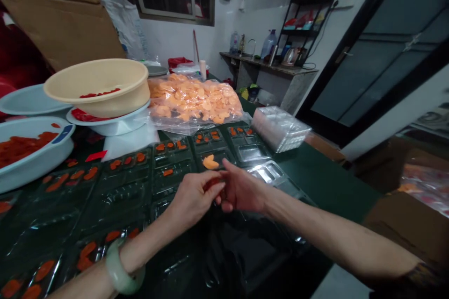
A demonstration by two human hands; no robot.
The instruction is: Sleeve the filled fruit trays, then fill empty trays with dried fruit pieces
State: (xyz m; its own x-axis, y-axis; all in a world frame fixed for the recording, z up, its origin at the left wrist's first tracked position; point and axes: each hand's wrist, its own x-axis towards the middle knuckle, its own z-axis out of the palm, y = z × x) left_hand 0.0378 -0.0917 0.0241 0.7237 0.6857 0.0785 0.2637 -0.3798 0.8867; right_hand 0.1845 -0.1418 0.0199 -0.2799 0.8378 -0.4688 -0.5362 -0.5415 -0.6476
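My left hand (196, 191), with a pale green bangle (121, 266) on its wrist, pinches its thumb and fingers together. Something reddish shows at its fingertips, too small to name. Right against it, my right hand (243, 189) has curled fingers and a raised thumb; what lies inside its palm is hidden. Just beyond the hands, an orange petal-shaped piece (210, 162) lies in a clear plastic tray (224, 155). More clear trays cover the dark green table, several with small orange-red pieces (168, 172) in their upper compartments.
A cream basin (96, 84) with red pieces is stacked on a white one at left. Nearby, a pale blue basin (35, 168) holds orange-red pieces. Behind the trays lie a clear bag of light orange pieces (196, 98) and a wrapped stack of clear trays (280, 128).
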